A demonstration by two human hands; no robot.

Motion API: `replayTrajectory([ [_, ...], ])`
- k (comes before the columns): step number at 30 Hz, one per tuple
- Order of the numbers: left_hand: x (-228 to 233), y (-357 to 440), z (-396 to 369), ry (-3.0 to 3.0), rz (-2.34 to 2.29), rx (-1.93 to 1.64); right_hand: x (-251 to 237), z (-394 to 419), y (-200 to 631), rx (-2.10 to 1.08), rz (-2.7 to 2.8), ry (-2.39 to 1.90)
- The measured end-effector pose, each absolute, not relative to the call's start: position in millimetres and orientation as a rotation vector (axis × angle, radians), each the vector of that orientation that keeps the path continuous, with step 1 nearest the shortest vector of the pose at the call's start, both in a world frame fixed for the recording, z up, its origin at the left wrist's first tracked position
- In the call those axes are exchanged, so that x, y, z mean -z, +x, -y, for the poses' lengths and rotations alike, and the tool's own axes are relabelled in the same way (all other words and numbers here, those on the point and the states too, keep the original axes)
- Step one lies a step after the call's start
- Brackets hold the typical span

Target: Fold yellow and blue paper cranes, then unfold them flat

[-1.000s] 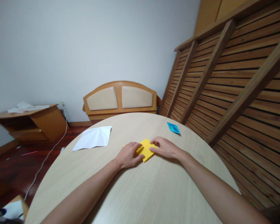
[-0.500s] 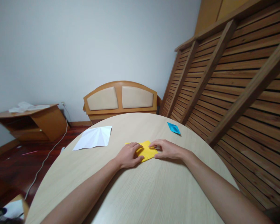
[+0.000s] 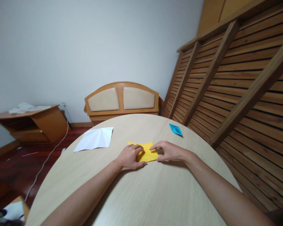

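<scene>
A sheet of yellow paper [image 3: 147, 153] lies flat on the round wooden table [image 3: 143, 194], between my two hands. My left hand [image 3: 132, 157] rests over its left side, fingertips on the paper and thumb spread out along the near edge. At the right side, my right hand [image 3: 168, 151] touches the paper with its index finger, and its thumb is at the near right corner, apart from the finger. Both hands are open. Part of the paper's left side is hidden under my left hand.
White creased paper [image 3: 94, 139] lies on the table's left, and a small folded blue paper piece [image 3: 175, 129] at the far right. Beyond the table stands a padded headboard [image 3: 121, 111]. Slatted wood panels [image 3: 214, 81] lean on the right; a low cabinet [image 3: 42, 125] stands left.
The yellow paper has turned slightly, its near edge now lying more level. Both hands have shifted only a little; the white and blue papers have stayed put.
</scene>
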State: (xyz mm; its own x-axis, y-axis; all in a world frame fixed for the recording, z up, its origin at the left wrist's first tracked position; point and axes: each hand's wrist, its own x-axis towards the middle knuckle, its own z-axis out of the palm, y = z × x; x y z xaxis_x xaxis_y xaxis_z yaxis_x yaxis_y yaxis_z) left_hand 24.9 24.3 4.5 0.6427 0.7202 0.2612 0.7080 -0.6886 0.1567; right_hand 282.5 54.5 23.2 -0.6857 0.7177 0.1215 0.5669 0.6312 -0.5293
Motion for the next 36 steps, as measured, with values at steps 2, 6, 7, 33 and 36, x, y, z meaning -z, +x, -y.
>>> replayTrajectory([
  [2,-6,25,-24,2.813,-1.235,-0.451,-24,-54,282,-0.628,2.546,-1.039],
  [6,-10,25,-22,2.816,-1.26,-0.408,-23,-54,283,-0.657,2.545,-1.032],
  [7,-10,25,-22,2.816,-1.257,-0.405,-23,-54,283,-0.669,2.539,-1.032],
  [33,-12,32,-15,2.797,-1.408,-0.367,-31,-49,275,-0.404,2.523,-0.955],
  [36,-10,33,-17,2.72,-1.467,-0.395,-33,-48,270,-0.387,2.504,-0.868],
])
